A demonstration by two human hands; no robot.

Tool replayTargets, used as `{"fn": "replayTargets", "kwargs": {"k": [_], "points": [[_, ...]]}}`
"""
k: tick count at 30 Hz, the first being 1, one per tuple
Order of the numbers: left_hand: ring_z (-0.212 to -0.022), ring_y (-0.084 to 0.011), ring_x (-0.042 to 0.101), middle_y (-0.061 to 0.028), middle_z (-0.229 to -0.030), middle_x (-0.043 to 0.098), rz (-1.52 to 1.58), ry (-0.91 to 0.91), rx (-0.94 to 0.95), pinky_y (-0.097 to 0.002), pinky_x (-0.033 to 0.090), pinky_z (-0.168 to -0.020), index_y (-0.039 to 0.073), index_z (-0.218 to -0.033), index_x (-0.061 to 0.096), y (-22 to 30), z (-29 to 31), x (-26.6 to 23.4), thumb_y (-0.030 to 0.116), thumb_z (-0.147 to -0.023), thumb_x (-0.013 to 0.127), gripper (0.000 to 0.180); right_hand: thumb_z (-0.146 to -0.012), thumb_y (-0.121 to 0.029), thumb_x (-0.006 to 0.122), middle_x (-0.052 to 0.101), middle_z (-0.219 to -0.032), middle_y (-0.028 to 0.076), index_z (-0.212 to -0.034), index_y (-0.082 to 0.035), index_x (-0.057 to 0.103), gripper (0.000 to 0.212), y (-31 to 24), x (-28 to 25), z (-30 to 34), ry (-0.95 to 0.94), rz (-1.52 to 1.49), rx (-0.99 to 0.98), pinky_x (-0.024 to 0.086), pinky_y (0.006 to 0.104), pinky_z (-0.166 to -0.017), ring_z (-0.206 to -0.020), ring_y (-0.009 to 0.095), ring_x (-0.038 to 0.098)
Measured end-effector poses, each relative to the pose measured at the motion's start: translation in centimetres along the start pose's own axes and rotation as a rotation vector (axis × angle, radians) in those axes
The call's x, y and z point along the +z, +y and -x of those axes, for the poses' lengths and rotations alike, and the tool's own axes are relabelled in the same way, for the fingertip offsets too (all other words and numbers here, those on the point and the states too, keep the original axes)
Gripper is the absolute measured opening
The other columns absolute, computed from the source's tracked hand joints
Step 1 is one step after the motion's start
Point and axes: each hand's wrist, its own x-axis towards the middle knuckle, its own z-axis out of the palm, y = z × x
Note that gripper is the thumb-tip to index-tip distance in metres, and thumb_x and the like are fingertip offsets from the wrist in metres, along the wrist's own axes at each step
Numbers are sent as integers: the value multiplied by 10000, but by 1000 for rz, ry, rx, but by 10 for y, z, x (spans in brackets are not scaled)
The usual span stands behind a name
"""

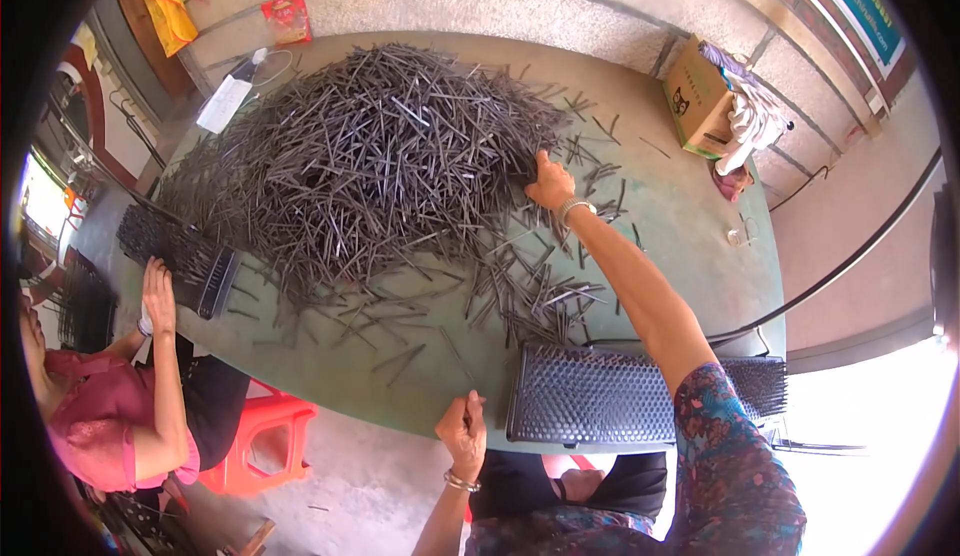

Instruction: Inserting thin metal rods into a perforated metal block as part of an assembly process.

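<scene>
A large heap of thin dark strips [390, 156] covers much of the green table [690, 246]. My right hand [550, 184] reaches to the heap's right edge, thumb and fingers apart among the strips; some fingertips are hidden. By the table's near edge, my left hand [464, 436] is closed in a pinch. A small dark tip may show at its fingers, but I cannot make out what they hold. Under my right forearm lies a long black tray-like block [590, 396] with a grid of small holes or cells; bristly dark ends show at its right.
At the left, a person in a pink top [120, 411] touches a similar black block [175, 256]. A cardboard box [700, 101] with cloth stands at the back right. A white device [225, 104] lies back left. A red stool [265, 441] stands below the table. A black cable [840, 286] crosses at right.
</scene>
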Motion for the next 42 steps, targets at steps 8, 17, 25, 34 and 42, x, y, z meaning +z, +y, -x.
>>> {"fn": "replayTargets", "kwargs": {"k": [8,17,25,34,42], "points": [[-425,-177,419,-80,-532,513,-131,-203,28,-317,339,-444,17,-760,643,-9,-11,-5,169,-915,634,217,-715,-126,685,546,-1114,298,-1187,-38,348,587,-5,5,99,-141,210,-188,498,515,-840,-995,487,594],[-598,-235,570,-97,-707,586,-408,-529,1090,-343,440,-524,-20,-981,641,310,-61,-80,91,-764,753,269,-757,-102,695,565,-1144,247,-1212,10,414,546,-27,-11,141,-233,232,-433,499,482,-869,-1045,416,614],[-632,-275,610,-141,-746,638,-302,-689,1210,-333,486,-545,-66,-1016,624,372,-50,-97,155,-778,692,332,-740,-94,719,555,-1155,246,-1194,-7,406,558,-15,0,142,-266,365,-339,480,473,-860,-1065,392,603],[-791,-329,638,-154,-848,666,-595,-691,1102,-352,537,-653,-77,-1061,603,376,-31,-134,309,-881,512,435,-719,-88,702,580,-1099,227,-1165,-3,428,531,-17,3,145,-190,337,-409,482,457,-815,-1018,355,612],[-932,-377,663,-166,-939,692,-840,-683,1031,-368,581,-749,-86,-1101,584,366,-18,-159,446,-973,353,594,-730,-129,692,580,-1102,224,-1172,-2,448,521,-4,-3,144,-171,330,-398,481,445,-818,-1026,354,606]]}}
